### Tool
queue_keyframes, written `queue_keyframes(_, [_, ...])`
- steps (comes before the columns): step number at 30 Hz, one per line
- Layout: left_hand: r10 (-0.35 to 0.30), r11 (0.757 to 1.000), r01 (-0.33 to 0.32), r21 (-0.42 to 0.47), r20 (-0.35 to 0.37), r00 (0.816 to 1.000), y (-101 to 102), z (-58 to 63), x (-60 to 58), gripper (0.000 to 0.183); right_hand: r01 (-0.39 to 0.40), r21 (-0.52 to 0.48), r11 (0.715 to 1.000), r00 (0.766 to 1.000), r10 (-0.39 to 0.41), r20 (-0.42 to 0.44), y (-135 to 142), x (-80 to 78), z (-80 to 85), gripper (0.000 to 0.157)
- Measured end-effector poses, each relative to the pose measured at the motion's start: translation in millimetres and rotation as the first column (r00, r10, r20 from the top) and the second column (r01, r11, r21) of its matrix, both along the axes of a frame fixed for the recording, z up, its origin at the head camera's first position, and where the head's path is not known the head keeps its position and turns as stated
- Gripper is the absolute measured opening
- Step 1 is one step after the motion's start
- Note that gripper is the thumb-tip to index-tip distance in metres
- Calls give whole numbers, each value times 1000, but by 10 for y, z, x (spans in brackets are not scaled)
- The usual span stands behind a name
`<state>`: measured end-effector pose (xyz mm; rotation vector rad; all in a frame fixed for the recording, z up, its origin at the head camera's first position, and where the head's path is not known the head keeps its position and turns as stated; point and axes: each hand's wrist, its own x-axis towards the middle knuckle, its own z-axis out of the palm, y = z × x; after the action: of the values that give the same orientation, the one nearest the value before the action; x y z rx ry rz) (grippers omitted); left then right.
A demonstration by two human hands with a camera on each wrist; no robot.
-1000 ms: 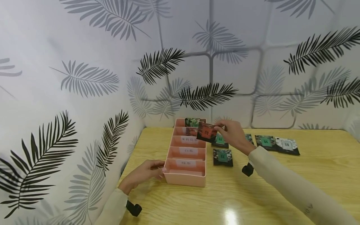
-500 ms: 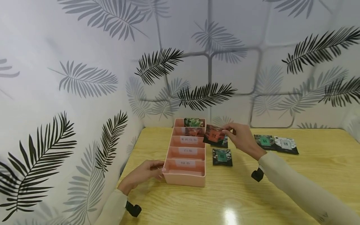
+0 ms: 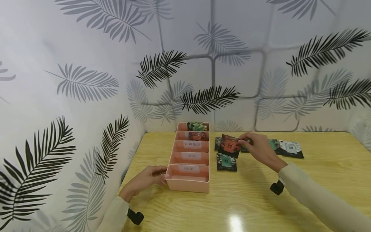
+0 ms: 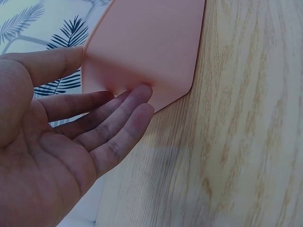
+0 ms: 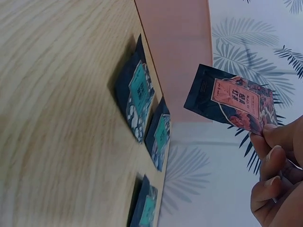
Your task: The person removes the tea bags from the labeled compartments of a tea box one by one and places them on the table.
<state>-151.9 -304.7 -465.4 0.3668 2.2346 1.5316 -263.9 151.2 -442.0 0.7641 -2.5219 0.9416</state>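
Note:
My right hand [image 3: 259, 150] pinches a dark tea sachet [image 3: 228, 145] with a red label by its edge. In the right wrist view this sachet [image 5: 231, 97] hangs above the table, its label reading black tea. Beside it stands a long pink divided box [image 3: 188, 186] with paper labels in several compartments. My left hand [image 3: 145, 181] holds the box's near left corner. In the left wrist view the thumb meets the rim and the fingertips [image 4: 142, 92] press the pink wall. A green sachet [image 3: 200, 126] and a red sachet [image 3: 198, 136] sit in the two far compartments.
A green-labelled sachet [image 3: 226, 163] lies right of the box, below the held one. Farther right lie another green-labelled sachet [image 3: 272, 143] and a white one [image 3: 290, 148]. Others are partly covered. A leaf-patterned cloth [image 3: 240, 74] rises behind the wooden table [image 3: 261, 199].
My right hand has drawn right and slightly down, away from the box, with the red-labelled sachet still pinched. The left hand stays at the box corner. The head view has shifted slightly.

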Motion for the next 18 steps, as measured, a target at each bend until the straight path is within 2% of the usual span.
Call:
queue_keyframes(5, [3,1000,-3,5,-5,1000,-7,5,0,52,16,30,999,1000,-17,21,105,39,-63,16])
queue_keyframes(11, [6,1000,-6,9,-7,1000,-11,-11,6,53,15,41,999,999,-16,30,223,110,-124,11])
queue_keyframes(18, [4,1000,-4,18,-4,1000,-13,-23,-1,53,57,56,997,997,-60,42,356,203,-195,14])
